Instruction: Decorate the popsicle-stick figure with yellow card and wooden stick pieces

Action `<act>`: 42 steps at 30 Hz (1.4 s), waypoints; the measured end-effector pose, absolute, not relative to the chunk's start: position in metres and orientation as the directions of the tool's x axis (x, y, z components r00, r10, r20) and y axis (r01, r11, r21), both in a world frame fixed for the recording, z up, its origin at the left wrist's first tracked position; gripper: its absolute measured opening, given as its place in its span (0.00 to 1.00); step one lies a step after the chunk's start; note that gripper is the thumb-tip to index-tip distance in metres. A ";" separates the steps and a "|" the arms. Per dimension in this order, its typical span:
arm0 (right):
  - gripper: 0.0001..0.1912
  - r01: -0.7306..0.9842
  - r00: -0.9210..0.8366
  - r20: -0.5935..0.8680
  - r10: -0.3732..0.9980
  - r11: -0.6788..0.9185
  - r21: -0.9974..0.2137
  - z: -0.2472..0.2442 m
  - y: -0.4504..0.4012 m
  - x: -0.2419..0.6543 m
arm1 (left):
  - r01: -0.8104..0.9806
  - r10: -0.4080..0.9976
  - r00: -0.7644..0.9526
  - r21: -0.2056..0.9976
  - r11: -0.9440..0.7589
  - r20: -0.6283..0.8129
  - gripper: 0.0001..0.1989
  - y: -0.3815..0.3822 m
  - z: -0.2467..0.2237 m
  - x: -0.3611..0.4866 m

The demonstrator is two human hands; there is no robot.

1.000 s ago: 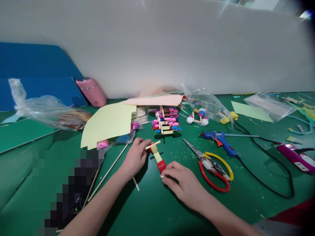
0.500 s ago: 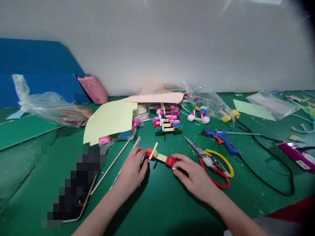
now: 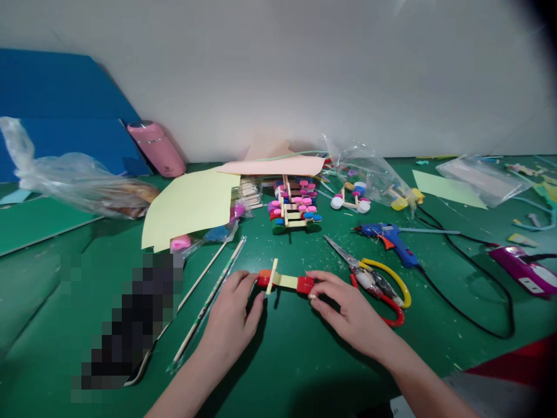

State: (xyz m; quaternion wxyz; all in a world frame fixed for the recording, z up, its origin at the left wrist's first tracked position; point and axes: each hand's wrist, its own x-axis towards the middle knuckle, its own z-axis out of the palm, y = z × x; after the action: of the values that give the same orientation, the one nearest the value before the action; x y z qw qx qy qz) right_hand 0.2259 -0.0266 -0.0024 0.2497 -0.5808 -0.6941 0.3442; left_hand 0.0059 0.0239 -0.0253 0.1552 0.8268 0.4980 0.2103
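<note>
Between my hands is a small craft-stick model (image 3: 287, 281) with a red bottle cap at each end, a flat pale stick joining them and a short stick crossing near the left cap. My left hand (image 3: 235, 313) grips the left cap between thumb and fingers. The fingers of my right hand (image 3: 337, 305) are closed round the right cap, with a small pale bit at the thumb tip. Beyond stands a stacked row of similar models (image 3: 296, 206) with colourful caps. Scissors (image 3: 369, 278) with red and yellow handles lie right of my right hand.
A blue glue gun (image 3: 389, 238) with its black cord lies at the right, near a purple power strip (image 3: 524, 270). Wrapped chopsticks (image 3: 213, 296) and a blurred-out dark object (image 3: 134, 325) are on the left. Yellow paper (image 3: 191, 203) and a pink bottle (image 3: 157, 149) stand behind.
The model has turned slightly to lie more level, and its cross stick looks more upright. Both hands have kept their hold. The view has shifted a little.
</note>
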 end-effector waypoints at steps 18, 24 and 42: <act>0.07 0.453 -0.169 -0.107 0.980 -0.019 -0.891 -0.007 -0.053 0.197 | 0.651 0.880 0.451 0.621 -0.436 0.146 0.18 0.053 -0.031 0.018; 0.07 0.271 -0.010 -0.123 0.992 -0.115 -0.956 -0.002 -0.046 0.207 | 0.712 0.961 0.228 0.647 -0.273 0.154 0.14 0.035 -0.017 0.003; 0.06 -0.127 -0.076 -0.148 0.986 -0.157 -0.979 0.022 -0.015 0.192 | 0.084 0.867 0.357 0.936 0.342 -0.349 0.09 -0.005 0.024 0.049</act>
State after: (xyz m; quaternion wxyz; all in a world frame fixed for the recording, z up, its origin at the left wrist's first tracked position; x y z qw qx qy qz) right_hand 0.1921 -0.0146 0.0219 0.4754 -0.4857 -0.4423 0.5852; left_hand 0.0492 -0.0050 0.0237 0.6611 0.4912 0.4839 0.2960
